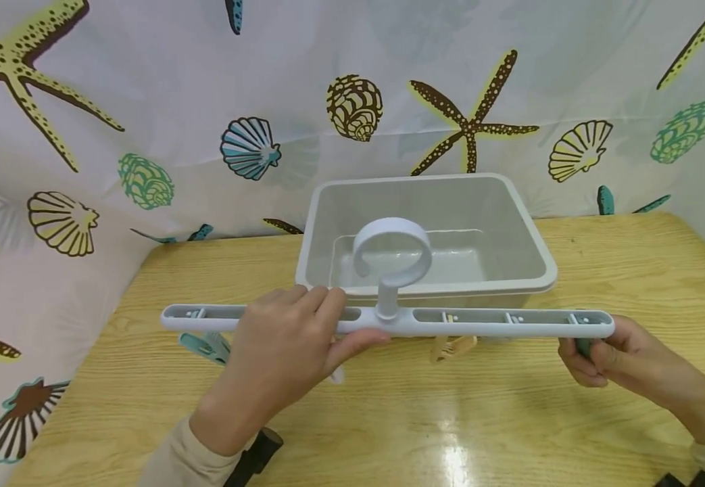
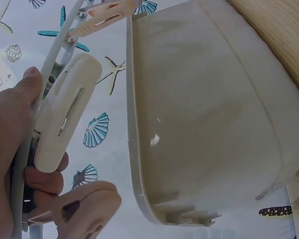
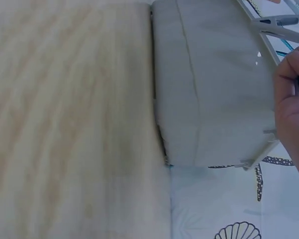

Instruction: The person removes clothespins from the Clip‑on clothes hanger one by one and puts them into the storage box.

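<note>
A long white clip hanger (image 1: 492, 330) with a curled hook (image 1: 422, 264) is held level over the table. My left hand (image 1: 291, 331) grips its bar left of the hook, thumb along the near side. At the bar's right end my right hand (image 1: 638, 362) pinches a dark green clothespin (image 1: 583, 346), mostly hidden by the fingers. Other clothespins hang under the bar: a teal one (image 1: 205, 346) at the left and a beige one (image 1: 452, 348) right of the hook. The left wrist view shows a white clothespin (image 2: 67, 114) and a pinkish one (image 2: 89, 211) by the left fingers.
Behind the hanger a grey plastic bin (image 1: 525, 284) stands on the wooden table (image 1: 389, 433). A white curtain (image 1: 303, 61) printed with shells and starfish rises behind and beside the table. In the right wrist view a grey clothespin (image 3: 281, 31) overlaps the bin's rim.
</note>
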A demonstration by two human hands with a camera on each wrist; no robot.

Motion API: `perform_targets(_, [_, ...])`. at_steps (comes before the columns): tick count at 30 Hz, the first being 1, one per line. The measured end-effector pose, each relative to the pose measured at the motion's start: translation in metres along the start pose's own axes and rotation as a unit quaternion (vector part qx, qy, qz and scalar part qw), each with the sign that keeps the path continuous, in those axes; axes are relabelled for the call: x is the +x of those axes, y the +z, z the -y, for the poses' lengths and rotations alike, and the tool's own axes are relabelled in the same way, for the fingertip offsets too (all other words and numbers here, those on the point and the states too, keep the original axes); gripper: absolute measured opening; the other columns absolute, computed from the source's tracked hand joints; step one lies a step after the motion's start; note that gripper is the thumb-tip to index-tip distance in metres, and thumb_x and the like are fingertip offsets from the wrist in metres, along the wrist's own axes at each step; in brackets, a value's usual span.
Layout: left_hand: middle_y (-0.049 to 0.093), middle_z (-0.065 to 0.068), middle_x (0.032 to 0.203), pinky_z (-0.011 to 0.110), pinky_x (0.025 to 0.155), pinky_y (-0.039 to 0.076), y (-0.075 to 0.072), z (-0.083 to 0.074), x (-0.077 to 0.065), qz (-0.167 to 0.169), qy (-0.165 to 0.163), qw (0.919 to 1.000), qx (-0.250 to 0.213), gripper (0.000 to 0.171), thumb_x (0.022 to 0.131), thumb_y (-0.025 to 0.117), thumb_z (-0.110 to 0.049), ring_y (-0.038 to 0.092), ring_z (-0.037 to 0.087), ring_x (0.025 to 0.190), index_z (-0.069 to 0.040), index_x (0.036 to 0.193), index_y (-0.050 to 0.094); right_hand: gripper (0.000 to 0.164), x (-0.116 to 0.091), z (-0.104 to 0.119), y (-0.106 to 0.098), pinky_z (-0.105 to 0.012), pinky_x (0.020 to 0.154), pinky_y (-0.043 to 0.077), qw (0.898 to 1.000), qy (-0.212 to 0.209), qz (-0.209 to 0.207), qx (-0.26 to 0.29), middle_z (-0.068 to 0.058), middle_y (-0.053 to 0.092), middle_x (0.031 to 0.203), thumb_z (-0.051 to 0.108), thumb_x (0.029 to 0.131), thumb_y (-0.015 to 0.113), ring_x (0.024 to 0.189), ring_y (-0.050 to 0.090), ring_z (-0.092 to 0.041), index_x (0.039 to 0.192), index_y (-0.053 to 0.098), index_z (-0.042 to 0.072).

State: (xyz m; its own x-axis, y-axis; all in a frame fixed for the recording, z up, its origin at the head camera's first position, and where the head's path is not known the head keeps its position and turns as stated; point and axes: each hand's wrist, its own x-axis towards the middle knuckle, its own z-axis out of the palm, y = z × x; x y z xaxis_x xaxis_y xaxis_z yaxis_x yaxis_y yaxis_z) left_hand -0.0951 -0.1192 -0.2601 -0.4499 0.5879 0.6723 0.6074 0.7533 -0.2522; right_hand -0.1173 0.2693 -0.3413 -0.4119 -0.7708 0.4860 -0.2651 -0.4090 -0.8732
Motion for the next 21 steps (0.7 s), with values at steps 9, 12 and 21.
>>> perform_targets(9, [0.032, -0.004, 0.051, 0.024, 0.037, 0.024, -0.004, 0.003, -0.003, 0.02, -0.007, 0.9998, -0.003, 0.068, 0.097, 0.019, -0.065, 0.03, 0.009, 0.04, -0.012, 0.062, 0.04, 0.023, 0.004, 0.004, 0.008, -0.032, 0.051, 0.027, 0.995, -0.04, -0.028, -0.086, -0.01, 0.033, 0.085, -0.01, 0.101, 0.018, 0.062, 0.028, -0.019, 0.109, 0.039, -0.012])
perform_targets(12, [0.03, -0.006, 0.05, 0.023, 0.036, 0.02, -0.007, 0.002, -0.005, 0.03, -0.008, 0.9995, -0.005, 0.067, 0.098, 0.017, -0.064, 0.026, 0.008, 0.039, -0.013, 0.061, 0.04, 0.016, 0.011, 0.005, 0.02, -0.027, 0.049, 0.026, 0.972, -0.086, -0.121, -0.18, -0.008, 0.037, 0.08, -0.008, 0.102, 0.027, 0.06, 0.03, -0.015, 0.103, 0.042, -0.014])
perform_targets(21, [0.027, -0.008, 0.051, 0.022, 0.036, 0.016, -0.014, 0.0, -0.007, 0.034, -0.005, 0.999, -0.028, 0.064, 0.1, 0.015, -0.06, 0.02, 0.006, 0.039, -0.015, 0.061, 0.038, 0.061, 0.032, 0.007, 0.05, -0.014, 0.036, 0.016, 0.636, -0.165, -0.38, -0.651, -0.004, 0.036, 0.053, 0.039, 0.101, 0.045, 0.042, 0.024, 0.001, 0.081, 0.048, -0.018])
